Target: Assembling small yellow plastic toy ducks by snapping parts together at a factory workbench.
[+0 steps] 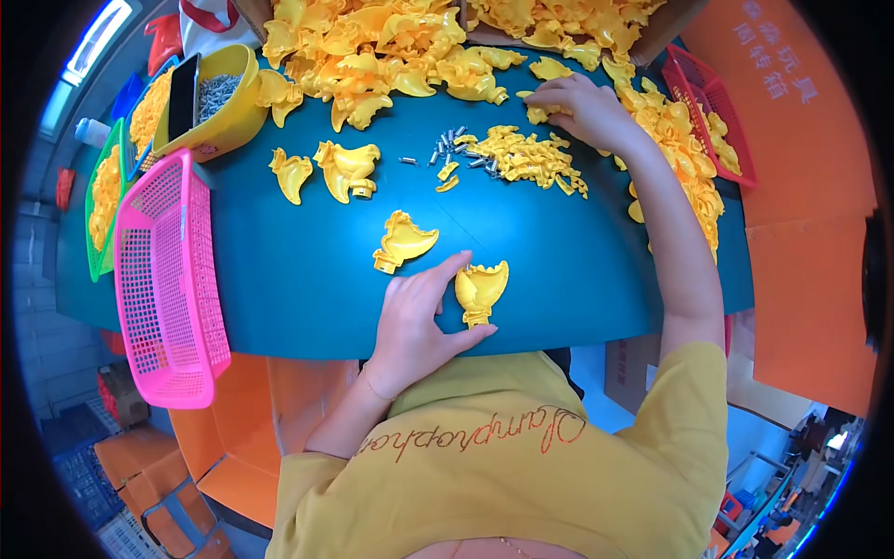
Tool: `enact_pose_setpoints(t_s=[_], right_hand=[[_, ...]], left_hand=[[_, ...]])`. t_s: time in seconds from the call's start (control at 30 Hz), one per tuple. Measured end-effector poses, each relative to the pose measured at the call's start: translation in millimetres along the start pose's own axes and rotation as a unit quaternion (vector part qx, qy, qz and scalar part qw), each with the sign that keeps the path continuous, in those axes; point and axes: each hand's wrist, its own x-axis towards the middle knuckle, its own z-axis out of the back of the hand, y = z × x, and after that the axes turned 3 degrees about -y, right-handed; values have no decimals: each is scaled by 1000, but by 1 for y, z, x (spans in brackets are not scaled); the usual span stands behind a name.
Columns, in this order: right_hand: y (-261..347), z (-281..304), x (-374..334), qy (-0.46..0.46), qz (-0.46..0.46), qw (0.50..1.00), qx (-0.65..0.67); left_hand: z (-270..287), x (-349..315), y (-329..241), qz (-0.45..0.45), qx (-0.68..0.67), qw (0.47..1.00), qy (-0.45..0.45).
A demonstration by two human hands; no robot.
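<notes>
Close to the table's near edge, my left hand (416, 317) grips a hollow yellow plastic shell piece (481, 291) between thumb and fingers, its open side up. A similar yellow shell piece (406, 242) lies loose just beyond those fingers. My right hand (589, 110) reaches to the far right, its fingers closed on a small yellow plastic part (543, 110), partly hidden by them. Left of it lies a heap of small yellow plastic pieces (531, 158), with short silver metal pins (449, 147) at its left side.
Large piles of yellow shells (363, 56) fill the far side, and more (684, 168) lie along the right. Two shells (346, 170) rest at left. A yellow tub (223, 121) holds screws, with a phone (183, 98) at its rim. A pink basket (168, 279) hangs over the left edge.
</notes>
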Motion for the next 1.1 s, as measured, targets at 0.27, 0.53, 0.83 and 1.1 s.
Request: enact_pose_setpoints(t_s=[0.27, 0.53, 0.83, 1.1], right_hand=[[3, 4, -27, -212, 15, 972, 96], [108, -33, -170, -212, -33, 969, 125], [76, -7, -193, 22, 0, 940, 341], [88, -34, -178, -71, 37, 928, 364]], left_hand=[[-2, -3, -1, 16, 2, 1000, -4], [-3, -1, -2, 9, 2, 1000, -8], [-5, -3, 0, 1, 13, 1000, -22], [-1, -2, -4, 29, 8, 1000, 3]])
